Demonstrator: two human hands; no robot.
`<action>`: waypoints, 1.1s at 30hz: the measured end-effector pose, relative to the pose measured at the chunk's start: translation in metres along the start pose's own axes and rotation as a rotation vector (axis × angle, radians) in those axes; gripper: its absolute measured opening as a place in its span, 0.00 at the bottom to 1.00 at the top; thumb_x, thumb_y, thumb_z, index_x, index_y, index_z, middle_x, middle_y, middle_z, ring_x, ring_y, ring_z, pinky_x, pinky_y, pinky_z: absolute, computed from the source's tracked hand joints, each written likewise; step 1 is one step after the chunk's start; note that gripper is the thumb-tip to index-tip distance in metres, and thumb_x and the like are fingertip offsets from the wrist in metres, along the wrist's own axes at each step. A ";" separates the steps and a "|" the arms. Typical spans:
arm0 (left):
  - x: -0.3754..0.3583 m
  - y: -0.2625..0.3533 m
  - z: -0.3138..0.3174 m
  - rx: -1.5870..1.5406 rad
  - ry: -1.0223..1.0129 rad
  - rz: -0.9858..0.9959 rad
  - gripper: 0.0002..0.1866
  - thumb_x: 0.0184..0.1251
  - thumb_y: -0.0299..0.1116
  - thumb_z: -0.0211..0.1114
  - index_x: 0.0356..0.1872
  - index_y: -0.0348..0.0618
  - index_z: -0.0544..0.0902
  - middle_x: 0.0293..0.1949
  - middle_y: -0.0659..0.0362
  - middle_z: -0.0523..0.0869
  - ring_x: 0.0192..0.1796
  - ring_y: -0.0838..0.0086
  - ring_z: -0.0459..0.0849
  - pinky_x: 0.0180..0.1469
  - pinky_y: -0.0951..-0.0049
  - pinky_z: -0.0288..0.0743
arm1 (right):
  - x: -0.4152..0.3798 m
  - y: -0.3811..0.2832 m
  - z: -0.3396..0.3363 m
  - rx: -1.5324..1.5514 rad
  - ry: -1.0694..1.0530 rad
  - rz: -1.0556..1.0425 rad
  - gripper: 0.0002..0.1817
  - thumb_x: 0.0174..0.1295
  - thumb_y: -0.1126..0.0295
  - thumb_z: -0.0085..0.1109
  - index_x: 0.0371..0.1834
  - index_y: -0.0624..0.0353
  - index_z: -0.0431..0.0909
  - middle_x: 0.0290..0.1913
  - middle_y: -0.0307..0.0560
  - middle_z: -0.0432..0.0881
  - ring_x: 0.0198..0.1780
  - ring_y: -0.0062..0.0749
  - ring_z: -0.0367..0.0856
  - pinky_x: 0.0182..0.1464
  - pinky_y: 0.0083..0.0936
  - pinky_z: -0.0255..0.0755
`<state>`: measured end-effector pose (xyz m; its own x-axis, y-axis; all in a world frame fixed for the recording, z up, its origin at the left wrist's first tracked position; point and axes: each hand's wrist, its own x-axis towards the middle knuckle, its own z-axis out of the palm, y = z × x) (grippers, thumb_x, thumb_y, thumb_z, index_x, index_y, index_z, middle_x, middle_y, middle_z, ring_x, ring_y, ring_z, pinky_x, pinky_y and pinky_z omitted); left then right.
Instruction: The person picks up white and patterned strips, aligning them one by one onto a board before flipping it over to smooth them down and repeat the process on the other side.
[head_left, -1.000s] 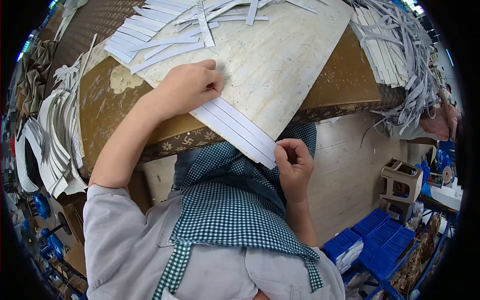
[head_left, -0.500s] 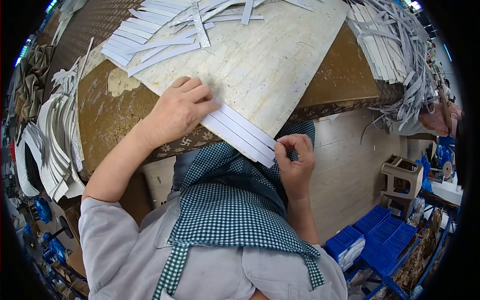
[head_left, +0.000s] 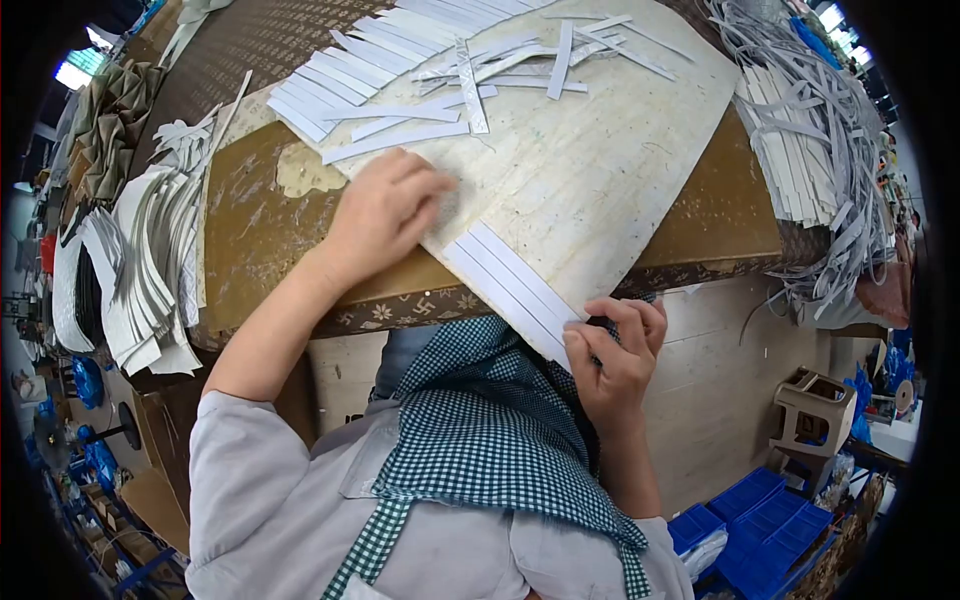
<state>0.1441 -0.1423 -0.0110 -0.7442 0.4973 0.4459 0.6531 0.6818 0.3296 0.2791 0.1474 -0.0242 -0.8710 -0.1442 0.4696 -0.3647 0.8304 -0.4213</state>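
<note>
Several narrow white strips [head_left: 515, 285] lie side by side along the near edge of a pale, stained board [head_left: 585, 165]. At their near right end is my right hand [head_left: 618, 360], its fingers bent and its thumb and index finger closed on the end of one strip. My left hand [head_left: 390, 205] is over the board's left edge, beyond the other end of the strips. Its fingertips are blurred, but thumb and index finger look apart with nothing seen between them. More loose white strips [head_left: 400, 132] lie farther back on the board, some crossing each other.
The board rests on a brown worktop [head_left: 250, 235] and overhangs its front edge. Stacked pale strips [head_left: 790, 150] and tangled grey ribbons [head_left: 845, 235] sit at the right. Curved white pieces [head_left: 150, 265] hang at the left. A beige stool [head_left: 815, 410] and blue bins [head_left: 765, 535] stand on the floor.
My left hand has lifted off the upper end of the strips and moved away from them. My right hand has moved onto their near end. The camera view has shifted.
</note>
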 end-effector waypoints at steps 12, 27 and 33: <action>-0.022 -0.070 -0.030 0.205 0.025 -0.515 0.07 0.64 0.31 0.69 0.38 0.39 0.83 0.34 0.56 0.82 0.39 0.64 0.81 0.45 0.65 0.75 | -0.009 0.011 0.000 0.258 0.134 0.133 0.07 0.63 0.69 0.66 0.42 0.58 0.87 0.46 0.41 0.85 0.52 0.37 0.77 0.67 0.46 0.65; 0.047 0.027 -0.006 -0.734 -0.313 -0.077 0.03 0.67 0.23 0.69 0.40 0.38 0.87 0.33 0.66 0.83 0.34 0.83 0.77 0.35 0.81 0.69 | 0.017 0.003 0.002 0.816 0.360 0.418 0.15 0.72 0.75 0.59 0.60 0.68 0.79 0.42 0.45 0.86 0.37 0.21 0.84 0.43 0.17 0.82; 0.058 0.021 0.002 -0.915 -0.467 -0.438 0.03 0.66 0.23 0.70 0.38 0.38 0.86 0.30 0.66 0.83 0.31 0.84 0.77 0.33 0.82 0.71 | 0.001 0.024 0.006 0.817 0.212 0.460 0.12 0.71 0.76 0.62 0.55 0.67 0.82 0.40 0.41 0.84 0.33 0.13 0.80 0.35 0.11 0.75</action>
<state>0.1147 -0.0979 0.0201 -0.7893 0.5950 -0.1519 0.0354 0.2910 0.9561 0.2679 0.1637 -0.0382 -0.9377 0.2685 0.2204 -0.1888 0.1386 -0.9722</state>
